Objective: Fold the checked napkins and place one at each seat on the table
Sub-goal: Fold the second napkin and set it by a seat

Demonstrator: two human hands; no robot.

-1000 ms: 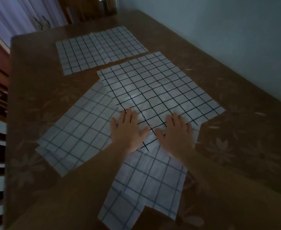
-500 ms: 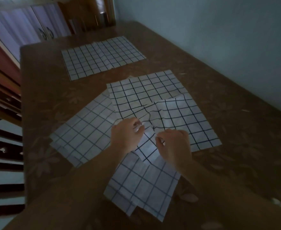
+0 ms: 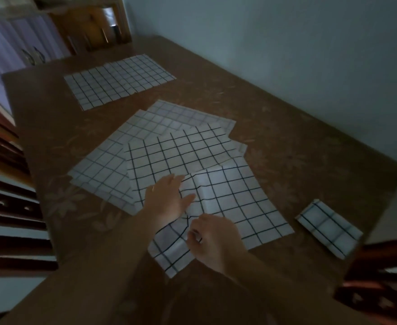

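1. Dim room, so bear with me. The left hand [image 3: 167, 198] lies flat on the top napkin [image 3: 216, 184], fingers straight and together, pointing up and right, thumb out toward a raised ridge in the cloth just beside it.
2. The right hand [image 3: 212, 240] sits nearer me, fingers curled, pinching the napkin's near edge between thumb and fingertips. The cloth bunches a bit right at the pinch.
3. That napkin with the dark grid lies spread across the middle of the table [image 3: 298, 148], running out to the right of both hands, with a near corner hanging down under my right wrist.
4. Under it, paler napkins [image 3: 113, 160] fan out to the left and up, overlapping each other. I can't tell how many layers.
5. Another napkin, the far one [image 3: 120, 82], lies flat by itself near the table's far end, well apart from the pile.
6. A folded napkin [image 3: 329, 228] sits at the right edge of the table, near the top one's right corner but not touching.
7. Versus half a second ago: both hands were bunched on the crumpled middle of the cloth; now the left one is flattened out and the right has dropped to the near edge. The view has also swung, so the folded one shows now.
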